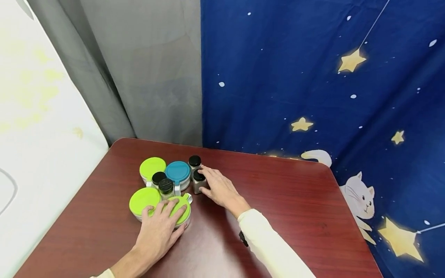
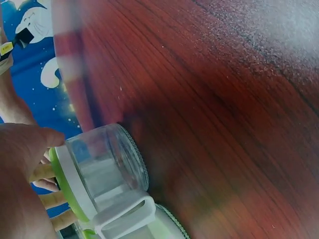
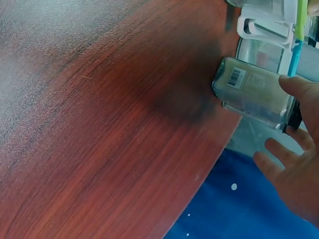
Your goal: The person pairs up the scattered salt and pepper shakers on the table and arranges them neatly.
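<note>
My left hand (image 1: 161, 224) rests over a clear glass jar with a green flip lid (image 1: 182, 216), its fingers spread across the lid and its thumb at the rim. In the left wrist view this glass jar (image 2: 102, 159) shows its clear side. My right hand (image 1: 220, 189) pinches a square glass shaker with a black cap (image 1: 199, 183) between thumb and index finger near the cap; the other fingers spread loosely. In the right wrist view the shaker (image 3: 254, 89) bears a barcode label and stands beside a jar with a blue lid (image 1: 178, 171).
Two more green-lidded jars (image 1: 144, 200) sit on the left of the group. Another black-capped shaker (image 1: 195, 161) stands behind the pinched one, and two black-capped ones (image 1: 166, 187) are in the middle. The reddish wooden table (image 1: 285, 200) reaches grey and blue curtains (image 1: 271, 77).
</note>
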Demonstrator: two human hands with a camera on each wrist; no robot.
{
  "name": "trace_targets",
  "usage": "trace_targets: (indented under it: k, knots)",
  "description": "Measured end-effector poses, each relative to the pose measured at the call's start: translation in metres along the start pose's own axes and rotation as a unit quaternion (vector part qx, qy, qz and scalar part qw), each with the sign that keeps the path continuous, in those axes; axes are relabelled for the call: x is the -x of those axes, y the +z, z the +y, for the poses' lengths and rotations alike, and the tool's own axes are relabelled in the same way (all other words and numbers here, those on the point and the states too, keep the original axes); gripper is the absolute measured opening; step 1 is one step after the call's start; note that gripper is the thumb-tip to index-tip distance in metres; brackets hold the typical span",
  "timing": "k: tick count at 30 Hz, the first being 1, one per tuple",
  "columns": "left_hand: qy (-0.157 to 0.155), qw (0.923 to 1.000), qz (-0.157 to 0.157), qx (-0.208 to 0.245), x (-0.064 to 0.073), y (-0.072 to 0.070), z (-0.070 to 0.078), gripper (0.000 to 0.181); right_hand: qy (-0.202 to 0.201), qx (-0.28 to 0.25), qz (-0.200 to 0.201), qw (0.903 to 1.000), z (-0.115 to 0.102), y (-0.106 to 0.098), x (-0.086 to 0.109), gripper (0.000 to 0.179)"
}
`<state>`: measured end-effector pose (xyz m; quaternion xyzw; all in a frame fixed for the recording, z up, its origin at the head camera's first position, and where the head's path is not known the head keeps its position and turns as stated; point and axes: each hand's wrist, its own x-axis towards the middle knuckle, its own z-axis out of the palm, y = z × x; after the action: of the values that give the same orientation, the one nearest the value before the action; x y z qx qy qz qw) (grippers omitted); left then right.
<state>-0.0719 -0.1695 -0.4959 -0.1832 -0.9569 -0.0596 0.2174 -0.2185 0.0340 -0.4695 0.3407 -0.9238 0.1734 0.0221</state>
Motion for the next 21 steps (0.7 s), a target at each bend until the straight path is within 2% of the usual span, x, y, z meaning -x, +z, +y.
trace_targets:
  k: [6, 10, 15, 18, 21]
  knots:
    - [0.018, 0.9994, 0.026, 0.015, -0.001, 0.004, -0.001, 0.050, -0.016, -0.024, 0.019, 0.9994, 0.007, -0.001, 0.000, 0.052]
    - [0.022, 0.9995, 0.015, 0.018, 0.002, 0.002, 0.000, 0.050, -0.014, -0.039, 0.031, 0.9987, 0.006, 0.000, 0.003, 0.050]
    - [0.038, 0.9988, 0.010, 0.029, 0.003, 0.000, 0.004, 0.048, -0.020, -0.048, 0.026, 0.9983, 0.007, 0.002, 0.008, 0.049]
    - [0.039, 0.9982, 0.026, 0.037, 0.000, -0.001, 0.004, 0.043, -0.019, -0.054, 0.024, 0.9981, 0.008, 0.003, 0.010, 0.048]
    - [0.035, 0.9985, 0.038, 0.018, -0.005, -0.003, 0.000, 0.047, -0.017, -0.053, 0.026, 0.9981, 0.009, 0.002, 0.008, 0.049]
